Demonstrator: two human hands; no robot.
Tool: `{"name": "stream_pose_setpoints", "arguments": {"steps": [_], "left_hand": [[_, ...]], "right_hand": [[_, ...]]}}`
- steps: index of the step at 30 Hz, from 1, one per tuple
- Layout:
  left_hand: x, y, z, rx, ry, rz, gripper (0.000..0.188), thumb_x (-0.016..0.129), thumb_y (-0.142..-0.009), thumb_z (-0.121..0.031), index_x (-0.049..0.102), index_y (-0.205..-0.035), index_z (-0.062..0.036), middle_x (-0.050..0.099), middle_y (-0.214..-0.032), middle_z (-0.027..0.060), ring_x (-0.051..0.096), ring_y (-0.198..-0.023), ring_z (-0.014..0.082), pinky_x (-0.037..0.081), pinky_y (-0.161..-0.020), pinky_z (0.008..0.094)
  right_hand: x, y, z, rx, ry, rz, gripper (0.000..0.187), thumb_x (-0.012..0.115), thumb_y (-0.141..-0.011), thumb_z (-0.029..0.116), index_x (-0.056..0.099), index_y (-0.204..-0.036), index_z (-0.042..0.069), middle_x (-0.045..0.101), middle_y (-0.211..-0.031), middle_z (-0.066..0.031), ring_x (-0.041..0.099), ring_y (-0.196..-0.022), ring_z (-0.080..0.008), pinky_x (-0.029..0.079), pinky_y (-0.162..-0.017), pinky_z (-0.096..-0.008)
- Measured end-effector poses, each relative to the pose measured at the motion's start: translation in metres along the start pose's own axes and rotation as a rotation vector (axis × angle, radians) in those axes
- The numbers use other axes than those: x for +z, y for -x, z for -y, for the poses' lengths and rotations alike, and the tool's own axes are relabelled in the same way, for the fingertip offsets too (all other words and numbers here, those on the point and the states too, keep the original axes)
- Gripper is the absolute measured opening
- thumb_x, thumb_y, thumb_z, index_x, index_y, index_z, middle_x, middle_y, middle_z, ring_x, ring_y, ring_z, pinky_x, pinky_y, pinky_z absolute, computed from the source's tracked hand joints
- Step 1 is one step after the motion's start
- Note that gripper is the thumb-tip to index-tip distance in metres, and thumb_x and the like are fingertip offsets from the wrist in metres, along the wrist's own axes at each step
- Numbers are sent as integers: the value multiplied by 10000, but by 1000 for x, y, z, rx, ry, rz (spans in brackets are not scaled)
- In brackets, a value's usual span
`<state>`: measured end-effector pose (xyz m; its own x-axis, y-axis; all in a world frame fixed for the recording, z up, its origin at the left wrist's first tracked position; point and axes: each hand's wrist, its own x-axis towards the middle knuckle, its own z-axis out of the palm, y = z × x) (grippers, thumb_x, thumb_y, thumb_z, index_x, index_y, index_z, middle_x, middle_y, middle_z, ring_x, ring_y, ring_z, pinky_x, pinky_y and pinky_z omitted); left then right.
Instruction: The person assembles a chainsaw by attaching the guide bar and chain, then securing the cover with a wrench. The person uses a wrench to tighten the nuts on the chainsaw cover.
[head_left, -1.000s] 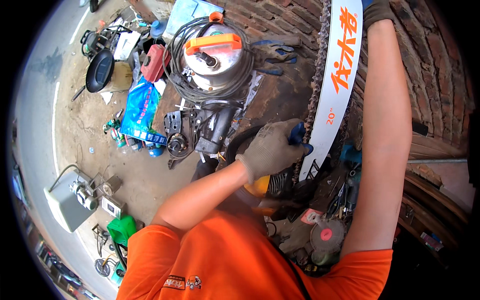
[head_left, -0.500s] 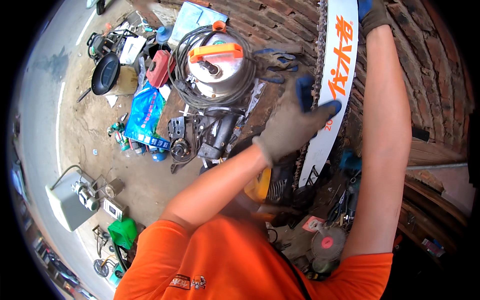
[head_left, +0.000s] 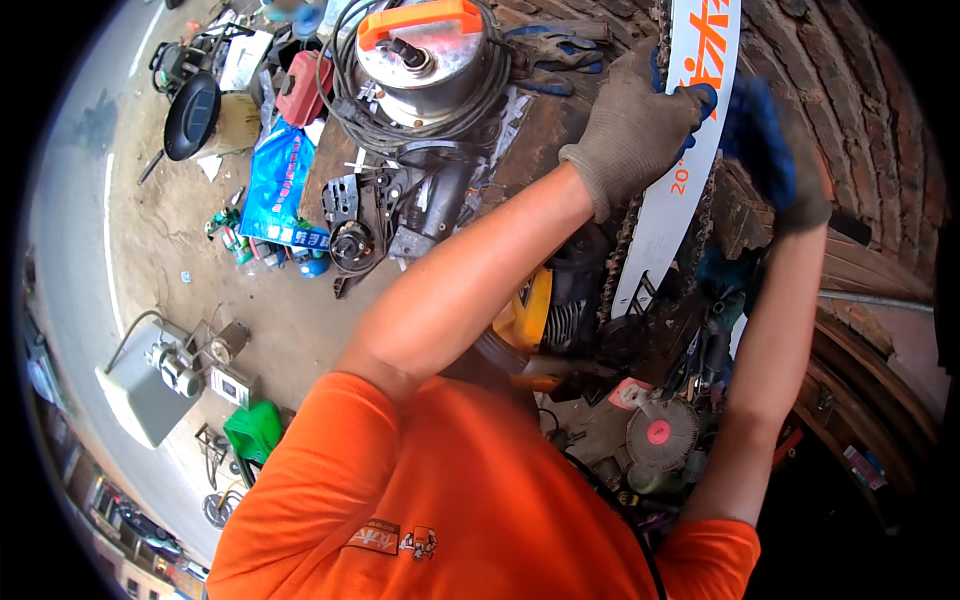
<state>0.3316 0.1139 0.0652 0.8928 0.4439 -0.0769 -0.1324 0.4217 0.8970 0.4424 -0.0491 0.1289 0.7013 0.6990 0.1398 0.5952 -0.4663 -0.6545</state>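
Note:
A white chainsaw guide bar with orange lettering rises from a yellow-and-black chainsaw body. The saw chain runs along its left edge, and more chain hangs loosely off the right edge. My left hand, in a grey-brown work glove with blue palm side, is closed around the bar, thumb across its face; the other fingers are partly hidden. Just right of the bar is my right hand, gloved alike and smeared by motion, so its fingers and any contact with the chain are unclear.
A steel drum-shaped machine with an orange handle and coiled hose stands beyond my left arm, near spare gloves. Machine parts lie left of it. A brick wall borders the right. A round fan-like disc and tools sit nearer.
My right hand has come down from the bar's upper end to beside its middle. My left hand has shifted up and now closes on the bar. The whole view has shifted slightly.

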Motion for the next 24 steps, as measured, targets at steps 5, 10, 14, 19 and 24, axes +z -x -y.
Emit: {"name": "stream_pose_setpoints", "arguments": {"steps": [5,10,14,19,24], "left_hand": [[1,5,-17,65,16,87,342,708,-864,-183,619,-1107,41,699,-904,176,697,-749,269,564,-666,378],[-4,14,-48,12,283,235,374,644,-935,-161,562,-1270,-17,647,-929,46,566,-716,93,474,-582,271],[0,17,-61,-65,243,250,344,629,-935,-169,579,-1231,-1,648,-885,52,565,-679,107,467,-559,274],[4,-4,-28,266,-395,49,482,750,-846,-333,617,-1130,33,699,-878,175,704,-779,262,568,-724,394],[-28,15,-43,-174,-348,368,499,787,-835,-326,601,-1109,48,699,-878,153,687,-786,200,557,-708,343]], "right_hand": [[21,85,51,749,-853,159,465,636,-801,-8,581,-1259,-63,702,-1070,-120,672,-882,-178,541,-823,-332],[42,90,73,752,-776,-6,418,670,-805,11,602,-1210,-70,697,-1044,-101,663,-875,-171,526,-813,-310],[54,92,80,656,-838,-266,385,678,-893,76,583,-1250,-34,680,-1086,-75,647,-910,-160,504,-848,-305],[57,87,67,625,-843,-284,376,664,-938,105,581,-1281,-28,673,-1140,-74,634,-1011,-165,493,-909,-324],[63,91,47,564,-1015,-271,377,674,-938,140,597,-1268,-27,673,-1158,-85,637,-1027,-185,503,-922,-337]]}}
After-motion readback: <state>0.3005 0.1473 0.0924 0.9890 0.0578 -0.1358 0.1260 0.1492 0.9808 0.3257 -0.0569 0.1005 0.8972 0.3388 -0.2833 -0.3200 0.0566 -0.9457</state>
